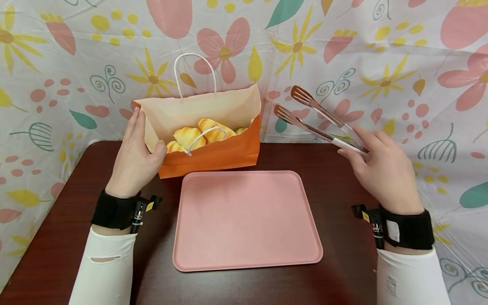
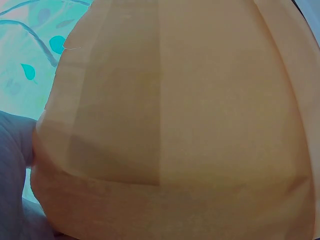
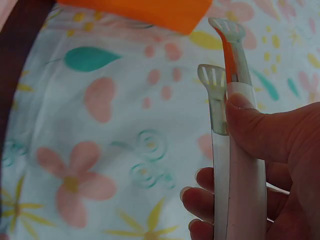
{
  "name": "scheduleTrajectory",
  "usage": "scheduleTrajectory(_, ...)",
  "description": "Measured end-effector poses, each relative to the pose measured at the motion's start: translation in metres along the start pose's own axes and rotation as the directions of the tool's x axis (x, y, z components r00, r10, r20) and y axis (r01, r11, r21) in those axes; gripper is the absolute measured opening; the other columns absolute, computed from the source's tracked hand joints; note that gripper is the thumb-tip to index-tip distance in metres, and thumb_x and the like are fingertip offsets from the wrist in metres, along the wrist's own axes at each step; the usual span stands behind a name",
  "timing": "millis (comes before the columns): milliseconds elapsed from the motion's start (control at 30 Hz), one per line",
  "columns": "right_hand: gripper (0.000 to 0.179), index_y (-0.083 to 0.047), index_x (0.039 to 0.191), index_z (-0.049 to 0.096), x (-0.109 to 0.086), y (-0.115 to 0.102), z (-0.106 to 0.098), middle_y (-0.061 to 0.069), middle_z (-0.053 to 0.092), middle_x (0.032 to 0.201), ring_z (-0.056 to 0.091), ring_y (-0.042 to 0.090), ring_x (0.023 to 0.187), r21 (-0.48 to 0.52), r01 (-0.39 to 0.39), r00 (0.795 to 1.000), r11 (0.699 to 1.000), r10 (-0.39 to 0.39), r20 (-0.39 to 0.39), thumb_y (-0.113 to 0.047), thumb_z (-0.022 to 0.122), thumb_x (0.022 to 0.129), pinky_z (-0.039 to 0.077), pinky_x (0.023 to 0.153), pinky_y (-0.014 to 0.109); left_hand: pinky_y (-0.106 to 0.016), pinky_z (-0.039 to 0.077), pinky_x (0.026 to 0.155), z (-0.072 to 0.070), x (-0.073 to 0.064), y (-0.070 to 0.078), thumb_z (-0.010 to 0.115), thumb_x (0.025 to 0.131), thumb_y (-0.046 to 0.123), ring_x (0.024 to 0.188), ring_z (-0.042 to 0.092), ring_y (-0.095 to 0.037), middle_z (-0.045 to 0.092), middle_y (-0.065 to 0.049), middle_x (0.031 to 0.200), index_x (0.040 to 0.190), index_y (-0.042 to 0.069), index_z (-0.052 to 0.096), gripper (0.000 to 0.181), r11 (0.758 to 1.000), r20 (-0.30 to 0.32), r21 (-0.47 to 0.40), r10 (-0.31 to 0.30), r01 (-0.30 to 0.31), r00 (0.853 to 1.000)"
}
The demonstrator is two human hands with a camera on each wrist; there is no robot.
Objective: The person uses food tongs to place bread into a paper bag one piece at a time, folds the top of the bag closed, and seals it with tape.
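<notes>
My left hand (image 1: 131,154) rests against the left side of an orange paper bag (image 1: 213,156), fingers straight up along it and thumb by the front rim. That bag stands open, with a cream inside and white handles, and holds several yellow bread-like pieces (image 1: 187,137). Its side panel (image 2: 200,115) fills most of the left wrist view. On the right, my right hand (image 1: 385,169) grips tongs (image 3: 240,165) by their white handles. Their two slotted, brownish heads are spread apart in the air, to the right of the bag and pointing up-left.
A pink tray (image 1: 248,220) lies on the dark wood table (image 1: 347,254), in front of the bag, with nothing on it. Behind the table hangs a white cloth (image 1: 236,38) printed with flowers and leaves.
</notes>
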State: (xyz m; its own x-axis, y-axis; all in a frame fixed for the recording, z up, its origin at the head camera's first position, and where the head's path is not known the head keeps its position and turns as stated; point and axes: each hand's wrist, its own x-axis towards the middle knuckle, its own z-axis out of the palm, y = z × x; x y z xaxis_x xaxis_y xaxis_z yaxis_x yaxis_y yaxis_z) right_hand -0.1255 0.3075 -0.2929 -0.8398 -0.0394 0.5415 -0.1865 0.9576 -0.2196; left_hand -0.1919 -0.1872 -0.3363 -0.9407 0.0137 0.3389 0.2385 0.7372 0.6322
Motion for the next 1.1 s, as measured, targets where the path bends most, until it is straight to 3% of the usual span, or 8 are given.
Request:
scheduleTrajectory(167, 0.059, -0.021, 0.145, 0.058, -0.018, 0.023, 0.009, 0.014, 0.06, 0.101, 0.057, 0.035, 0.09, -0.023, -0.095, 0.993, 0.995, 0.097, 0.066, -0.034, 0.075, 0.09, 0.04, 0.074, 0.06, -0.056, 0.023, 0.125, 0.0, 0.0, 0.0, 0.051, 0.096, 0.028, 0.159, 0.015, -0.028, 0.005, -0.003, 0.173, 0.164, 0.01, 0.011, 0.081, 1.0, -0.004, -0.003, 0.0, 0.0, 1.0)
scheduleTrajectory(433, 0.062, -0.004, 0.143, 0.056, -0.049, 0.059, 0.03, 0.029, 0.059, 0.129, 0.057, 0.05, 0.114, -0.043, -0.133, 0.974, 0.99, 0.138, 0.179, -0.032, 0.074, 0.091, 0.042, 0.086, 0.069, -0.057, 0.023, 0.125, 0.0, 0.001, 0.0, 0.051, 0.096, 0.029, 0.159, 0.015, -0.028, 0.005, -0.003, 0.173, 0.164, 0.011, 0.011, 0.081, 1.0, 0.001, -0.001, -0.004, 0.004, 1.0)
scheduleTrajectory(567, 0.064, 0.0, 0.145, 0.051, -0.063, 0.073, 0.04, 0.031, 0.057, 0.126, 0.058, 0.052, 0.107, -0.045, -0.167, 0.955, 0.985, 0.173, 0.24, -0.033, 0.07, 0.094, 0.043, 0.084, 0.068, -0.057, 0.023, 0.125, 0.0, 0.001, 0.0, 0.051, 0.096, 0.029, 0.159, 0.015, -0.028, 0.005, -0.002, 0.173, 0.164, 0.011, 0.011, 0.081, 1.0, -0.003, 0.0, -0.005, 0.005, 1.0)
scheduleTrajectory(733, 0.064, 0.0, 0.15, 0.045, -0.076, 0.084, 0.054, 0.034, 0.053, 0.131, 0.054, 0.054, 0.114, -0.048, -0.214, 0.928, 0.976, 0.218, 0.301, -0.031, 0.065, 0.097, 0.042, 0.089, 0.07, -0.057, 0.023, 0.125, -0.001, 0.001, -0.001, 0.05, 0.096, 0.03, 0.16, 0.013, -0.027, 0.004, -0.001, 0.173, 0.164, 0.01, 0.011, 0.081, 1.0, 0.001, 0.005, -0.005, 0.005, 1.0)
scheduleTrajectory(900, 0.064, 0.001, 0.155, 0.037, -0.087, 0.092, 0.068, 0.037, 0.05, 0.128, 0.051, 0.055, 0.111, -0.027, -0.233, 0.913, 0.972, 0.229, 0.337, -0.025, 0.059, 0.101, 0.041, 0.088, 0.069, -0.058, 0.023, 0.125, 0.0, 0.0, -0.001, 0.051, 0.096, 0.03, 0.159, 0.014, -0.028, 0.005, -0.002, 0.173, 0.164, 0.011, 0.011, 0.081, 1.0, -0.001, 0.003, -0.005, 0.005, 1.0)
scheduleTrajectory(1100, 0.065, 0.002, 0.159, 0.024, -0.092, 0.099, 0.082, 0.042, 0.043, 0.13, 0.048, 0.056, 0.11, -0.013, -0.307, 0.881, 0.952, 0.289, 0.374, -0.024, 0.049, 0.105, 0.04, 0.085, 0.069, -0.058, 0.024, 0.124, 0.0, 0.001, -0.001, 0.051, 0.096, 0.029, 0.159, 0.015, -0.029, 0.005, -0.003, 0.173, 0.164, 0.01, 0.012, 0.081, 1.0, -0.008, 0.0, 0.001, -0.001, 1.0)
